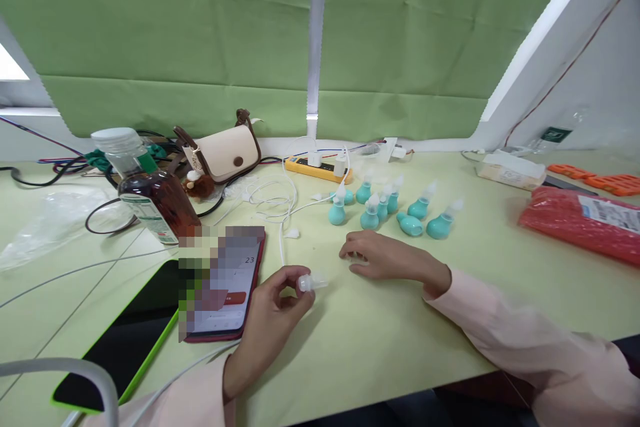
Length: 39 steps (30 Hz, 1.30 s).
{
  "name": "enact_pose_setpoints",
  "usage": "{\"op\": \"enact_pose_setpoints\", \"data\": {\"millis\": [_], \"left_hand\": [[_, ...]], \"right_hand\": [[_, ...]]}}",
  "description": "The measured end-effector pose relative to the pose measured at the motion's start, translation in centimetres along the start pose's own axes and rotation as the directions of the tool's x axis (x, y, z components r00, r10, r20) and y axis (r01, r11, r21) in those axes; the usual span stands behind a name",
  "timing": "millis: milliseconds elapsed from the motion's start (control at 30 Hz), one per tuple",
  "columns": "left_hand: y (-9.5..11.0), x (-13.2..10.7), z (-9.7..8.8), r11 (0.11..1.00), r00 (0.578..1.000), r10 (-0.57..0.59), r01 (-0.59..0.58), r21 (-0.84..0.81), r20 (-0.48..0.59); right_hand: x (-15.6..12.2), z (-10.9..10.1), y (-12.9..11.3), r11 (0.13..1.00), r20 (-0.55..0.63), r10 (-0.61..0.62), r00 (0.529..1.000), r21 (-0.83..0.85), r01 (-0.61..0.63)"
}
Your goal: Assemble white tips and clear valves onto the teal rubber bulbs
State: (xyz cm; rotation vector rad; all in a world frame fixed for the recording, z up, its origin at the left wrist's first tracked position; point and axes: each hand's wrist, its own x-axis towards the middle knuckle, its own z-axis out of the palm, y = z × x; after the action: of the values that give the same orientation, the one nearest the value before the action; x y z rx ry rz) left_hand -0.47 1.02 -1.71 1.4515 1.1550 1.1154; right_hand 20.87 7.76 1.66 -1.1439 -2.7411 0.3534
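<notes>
One clear tip (315, 282), pinched in the left hand (277, 310) above the table (360, 340), should handle light, stiff and slippery, best held by its wide end, while the right hand (385, 257) lies loosely curled, thumb apart, near teal bulbs (370, 220), and the red-edged phone (246, 280) shows "23".

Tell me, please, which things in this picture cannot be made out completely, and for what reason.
All in the head view:
- Clear nozzle in the left hand: partly covered by the fingertips; fine details too small.
- One teal bulb: partly hidden by the bulb in front.
- Phone screen: left part hidden by pixelation.
- Red package: cut off by the right edge; its label has print too small to read.
</notes>
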Motion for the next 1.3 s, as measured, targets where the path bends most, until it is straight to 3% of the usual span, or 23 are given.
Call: {"op": "enact_pose_setpoints", "data": {"millis": [133,200,267,333,400,500,567,667,767,867,1100,1300], "left_hand": [[0.3,-0.1,0.1,0.995,0.995,-0.069,0.073,-0.062,0.068],[0.6,-0.2,0.2,0.984,0.985,-0.124,0.138,-0.117,0.124],[0.9,-0.2,0.3,0.961,0.966,-0.178,0.211,-0.179,0.186],[1.1,-0.1,0.3,0.931,0.946,-0.217,0.274,-0.239,0.239],[1.1,0.0,0.3,0.910,0.934,-0.237,0.310,-0.277,0.265],[0.9,0.1,0.3,0.898,0.933,-0.241,0.319,-0.302,0.268],[0.7,0.2,0.2,0.896,0.936,-0.232,0.312,-0.317,0.265],[0.5,0.1,0.2,0.892,0.940,-0.217,0.300,-0.337,0.262],[0.5,0.2,0.2,0.889,0.937,-0.226,0.310,-0.337,0.267],[0.7,0.2,0.3,0.891,0.936,-0.235,0.315,-0.327,0.262],[0.6,0.3,0.3,0.908,0.941,-0.223,0.296,-0.298,0.256],[0.5,0.2,0.3,0.903,0.941,-0.220,0.296,-0.312,0.257]], "right_hand": [[0.3,0.5,-0.1,0.997,-0.006,-0.044,0.999,0.057,0.044],[0.2,0.5,-0.6,0.980,-0.070,-0.049,0.996,0.187,0.062],[0.2,0.6,-1.3,0.905,-0.109,-0.011,0.994,0.423,0.056],[0.2,1.0,-1.9,0.716,-0.061,0.053,0.997,0.698,0.005],[0.3,1.6,-2.3,0.450,0.057,0.086,0.995,0.888,-0.089],[0.7,2.5,-2.6,0.102,0.203,0.066,0.977,0.972,-0.209],[0.8,3.0,-2.7,-0.036,0.247,0.059,0.967,0.969,-0.245],[0.9,3.4,-2.7,-0.122,0.256,0.074,0.964,0.962,-0.246],[0.8,3.8,-2.6,-0.117,0.223,0.115,0.968,0.971,-0.210],[0.8,4.2,-2.6,-0.044,0.134,0.160,0.978,0.991,-0.129],[0.7,4.4,-3.2,0.246,-0.093,0.180,0.979,0.968,0.046],[0.2,4.4,-3.9,0.514,-0.270,0.164,0.949,0.844,0.151]]}}
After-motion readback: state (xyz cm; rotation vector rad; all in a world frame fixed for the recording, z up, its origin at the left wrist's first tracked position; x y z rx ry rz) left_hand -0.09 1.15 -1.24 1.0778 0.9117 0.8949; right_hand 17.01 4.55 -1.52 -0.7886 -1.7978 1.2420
